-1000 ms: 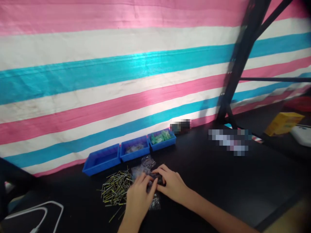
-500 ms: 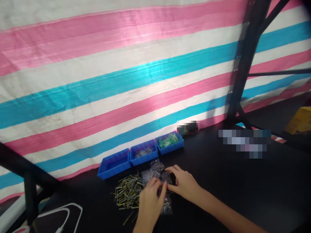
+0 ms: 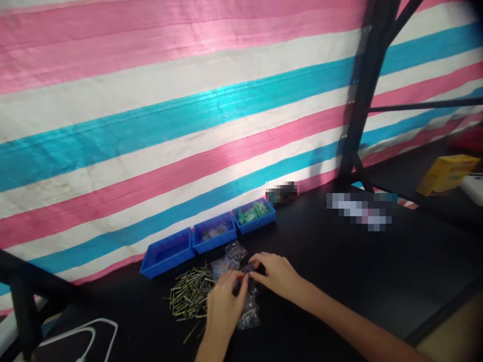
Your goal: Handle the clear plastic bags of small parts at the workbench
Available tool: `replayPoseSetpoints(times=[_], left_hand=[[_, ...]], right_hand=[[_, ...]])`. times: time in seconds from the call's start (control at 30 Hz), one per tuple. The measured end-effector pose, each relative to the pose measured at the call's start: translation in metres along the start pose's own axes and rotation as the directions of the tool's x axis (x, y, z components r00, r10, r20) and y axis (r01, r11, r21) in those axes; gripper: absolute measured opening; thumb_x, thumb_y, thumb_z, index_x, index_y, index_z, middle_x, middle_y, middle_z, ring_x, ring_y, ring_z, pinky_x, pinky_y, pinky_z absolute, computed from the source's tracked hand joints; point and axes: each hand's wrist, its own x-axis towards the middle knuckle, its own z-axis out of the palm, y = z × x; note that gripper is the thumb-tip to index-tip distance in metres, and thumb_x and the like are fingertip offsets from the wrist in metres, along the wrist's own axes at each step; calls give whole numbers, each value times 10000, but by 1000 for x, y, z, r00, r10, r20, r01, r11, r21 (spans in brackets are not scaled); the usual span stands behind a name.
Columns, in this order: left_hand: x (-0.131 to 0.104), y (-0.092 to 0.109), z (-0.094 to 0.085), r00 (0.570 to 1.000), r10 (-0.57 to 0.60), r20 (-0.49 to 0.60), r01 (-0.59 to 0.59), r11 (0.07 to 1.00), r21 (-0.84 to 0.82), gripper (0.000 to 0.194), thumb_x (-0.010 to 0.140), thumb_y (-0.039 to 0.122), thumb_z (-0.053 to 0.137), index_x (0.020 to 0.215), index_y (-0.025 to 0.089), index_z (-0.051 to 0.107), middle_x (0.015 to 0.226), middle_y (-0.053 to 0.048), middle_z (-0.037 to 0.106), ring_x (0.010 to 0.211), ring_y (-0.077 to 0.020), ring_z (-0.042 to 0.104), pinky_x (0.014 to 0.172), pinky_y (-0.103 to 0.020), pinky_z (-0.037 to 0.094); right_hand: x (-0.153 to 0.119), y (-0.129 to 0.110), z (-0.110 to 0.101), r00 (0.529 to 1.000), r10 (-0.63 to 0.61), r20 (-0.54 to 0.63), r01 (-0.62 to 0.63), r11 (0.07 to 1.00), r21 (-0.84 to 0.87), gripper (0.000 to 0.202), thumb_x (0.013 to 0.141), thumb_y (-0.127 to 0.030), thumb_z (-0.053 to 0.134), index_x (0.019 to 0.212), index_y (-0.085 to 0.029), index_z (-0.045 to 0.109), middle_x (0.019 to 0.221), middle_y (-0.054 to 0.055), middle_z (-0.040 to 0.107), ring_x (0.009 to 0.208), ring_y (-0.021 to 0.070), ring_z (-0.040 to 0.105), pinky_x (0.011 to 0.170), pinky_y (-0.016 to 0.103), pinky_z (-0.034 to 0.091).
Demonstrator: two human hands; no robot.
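Head view, clear crinkled plastic bags [image 3: 236, 266], both hands touching

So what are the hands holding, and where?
Both hands, left and right, pinch a small dark part at its ends, above clear bags.

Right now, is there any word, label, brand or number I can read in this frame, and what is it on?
None can be read.
Yellow box: any print is too blurred to read.
Two patches on the black table, by the striped tarp, are pixelated; nothing legible.
Blue bins, clear plastic bags under the left hand and right hand: no lettering visible.
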Motion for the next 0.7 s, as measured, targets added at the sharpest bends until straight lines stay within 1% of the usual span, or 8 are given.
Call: replayPoseSetpoints(times=[0.07,0.13,0.23,0.3,0.37,0.5,0.6,0.7], left_hand=[[0,-2,0,999,-33,-5,33,999,-22,177,854,329,468,971,263,584,843,11,662,813,-164,623,708,-249,455],[1,-3,1,999,-49,6,49,999,-24,219,843,341,483,1036,272,563,837,14,662,817,-166,625,701,-248,459],[1,-4,0,999,-5,39,5,1000,-9,186,840,347,480,964,271,597,853,12,660,838,-165,624,693,-238,457],[1,-3,-1,999,20,35,-20,1000,5,167,833,327,482,909,265,617,863,9,662,836,-161,625,680,-229,455],[1,-2,-3,1000,13,10,-14,1000,18,164,825,305,487,907,267,624,829,16,667,800,-153,630,657,-221,452],[-1,2,-4,999,-21,-46,23,999,43,177,825,311,483,914,276,632,727,27,661,702,-144,624,596,-209,441],[-1,3,-3,995,0,-100,3,999,32,178,829,313,480,901,260,634,813,14,674,708,-140,618,626,-214,450],[0,4,-2,995,8,-101,-8,1000,4,177,839,306,470,895,247,627,878,8,671,776,-149,617,701,-231,461]], right_hand=[[-1,-1,-2,999,-35,17,35,999,-27,198,791,-364,576,950,-259,632,893,-5,650,813,170,604,649,244,374],[-2,-1,-3,997,-60,42,62,997,-50,218,790,-379,578,959,-255,636,921,2,645,841,178,606,671,251,384],[-4,0,-4,988,-115,101,126,986,-107,305,771,-410,589,1034,-261,626,1007,13,613,851,190,610,692,269,406],[-5,1,-4,981,-149,124,166,976,-143,378,776,-419,572,1117,-260,593,1075,27,580,859,201,612,701,286,422],[-6,0,-3,980,-159,120,177,971,-162,417,790,-411,547,1174,-249,560,1129,40,554,873,208,611,710,296,435],[-3,1,-1,978,-167,125,187,969,-164,377,812,-360,518,1168,-249,570,1188,39,542,913,199,606,742,286,444],[-1,3,-3,968,-206,146,227,962,-151,365,810,-332,514,1158,-247,584,1184,30,563,938,197,603,775,289,443],[1,6,-6,955,-243,170,265,957,-119,379,772,-319,548,1142,-252,598,1191,17,571,940,189,602,780,279,443]])
